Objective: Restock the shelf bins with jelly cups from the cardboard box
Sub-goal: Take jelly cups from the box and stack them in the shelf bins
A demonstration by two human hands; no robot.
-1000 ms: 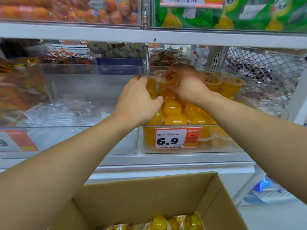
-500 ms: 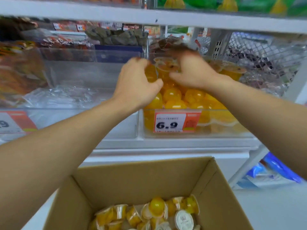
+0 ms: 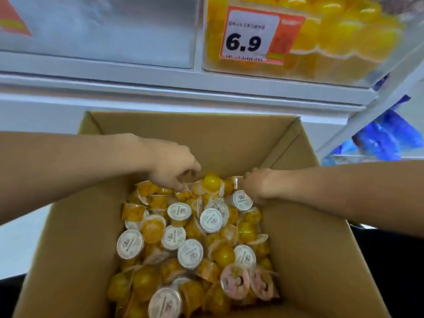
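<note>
The jelly cups [image 3: 183, 246] lay heaped in the open cardboard box [image 3: 309, 260] in the near half of the scene — mostly yellow-orange, some showing round white foil lids, others tipped on their sides or bottoms up, with two pinkish-lidded ones near the right wall. More yellow cups filled the clear shelf bin [image 3: 344, 42] at the far right, above the box, behind an orange-and-white price tag [image 3: 251, 35] reading 6.9. To its left stood a second clear bin [image 3: 103, 31], its contents not clear through the blur, with part of another orange tag [image 3: 11, 21] at the far left edge.

Both hands reached down into the far end of the box. The left hand [image 3: 171, 166] had its fingers curled downward, the fingertips pinching at the thin rim of a cup at the far edge of the heap. The right hand [image 3: 258, 183] was pressed among the cups by the right wall, knuckles up and fingers curled under — whether it gripped a cup could not be told, as the fingers were hidden.

The bins rested on a white shelf [image 3: 160, 88]. Lower down at the far right, beyond a slanted white frame, lay some blue packets [image 3: 385, 136]
</note>
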